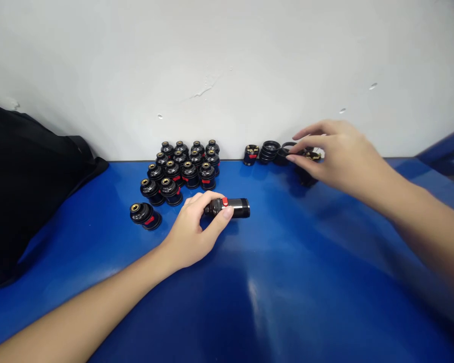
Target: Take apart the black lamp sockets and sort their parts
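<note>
My left hand [196,229] is closed around a black lamp socket [238,207], which lies on its side with its threaded end to the right. The thumb rests beside its red switch. At the back right, my right hand [333,154] has thumb and index finger pinched on a black ring [281,157]; the fingertips hide part of it. Just left of that stand some stacked black threaded rings [269,152] and a small socket body [251,155] with brass contacts. More black parts with brass pieces [307,174] sit partly hidden behind the right hand.
Several black lamp sockets [190,175] with brass tops and red switches stand grouped at the back left of the blue table [287,292]. One socket [146,216] stands nearer, tilted. A black cloth [30,186] hangs at the left, and a white wall [249,75] rises behind.
</note>
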Demonstrator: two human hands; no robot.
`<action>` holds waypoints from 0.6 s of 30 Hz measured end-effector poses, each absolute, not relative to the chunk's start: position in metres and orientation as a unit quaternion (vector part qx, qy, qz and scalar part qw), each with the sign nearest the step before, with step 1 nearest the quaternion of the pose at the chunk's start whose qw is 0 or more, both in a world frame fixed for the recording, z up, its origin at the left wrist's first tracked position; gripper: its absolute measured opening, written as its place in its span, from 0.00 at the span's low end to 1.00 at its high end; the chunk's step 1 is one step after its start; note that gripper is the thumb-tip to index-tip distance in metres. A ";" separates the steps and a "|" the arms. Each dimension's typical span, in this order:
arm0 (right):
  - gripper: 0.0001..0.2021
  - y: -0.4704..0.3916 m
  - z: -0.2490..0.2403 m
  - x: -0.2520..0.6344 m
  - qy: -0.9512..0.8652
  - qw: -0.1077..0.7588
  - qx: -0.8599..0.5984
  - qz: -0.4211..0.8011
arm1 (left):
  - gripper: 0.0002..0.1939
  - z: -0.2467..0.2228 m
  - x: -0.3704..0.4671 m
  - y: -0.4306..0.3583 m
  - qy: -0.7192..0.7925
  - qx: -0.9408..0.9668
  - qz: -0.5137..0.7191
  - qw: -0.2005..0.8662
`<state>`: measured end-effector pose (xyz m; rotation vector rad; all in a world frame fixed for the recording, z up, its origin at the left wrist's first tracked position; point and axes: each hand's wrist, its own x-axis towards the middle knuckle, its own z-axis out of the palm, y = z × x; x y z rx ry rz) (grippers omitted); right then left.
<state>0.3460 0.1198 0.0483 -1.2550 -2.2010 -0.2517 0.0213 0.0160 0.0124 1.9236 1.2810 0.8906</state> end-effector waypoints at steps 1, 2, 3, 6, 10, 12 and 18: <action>0.11 0.127 0.048 0.351 -0.823 0.278 -0.484 -0.103 | 0.14 0.012 0.021 0.016 0.491 0.732 0.340 0.327; 0.09 0.134 0.048 0.354 -0.820 0.265 -0.495 -0.110 | 0.14 0.012 0.021 0.016 0.493 0.731 0.339 0.328; 0.06 0.139 0.049 0.357 -0.817 0.256 -0.504 -0.114 | 0.14 0.012 0.021 0.016 0.494 0.730 0.338 0.330; 0.01 0.148 0.048 0.359 -0.811 0.245 -0.519 -0.113 | 0.14 0.011 0.021 0.016 0.497 0.728 0.339 0.329; 0.01 0.153 0.045 0.353 -0.809 0.240 -0.527 -0.099 | 0.14 0.011 0.021 0.016 0.496 0.729 0.342 0.325; 0.01 0.155 0.044 0.350 -0.806 0.234 -0.536 -0.096 | 0.14 0.011 0.021 0.016 0.496 0.729 0.340 0.328; 0.04 0.153 0.048 0.341 -0.790 0.203 -0.571 -0.089 | 0.15 0.011 0.021 0.015 0.495 0.729 0.339 0.329</action>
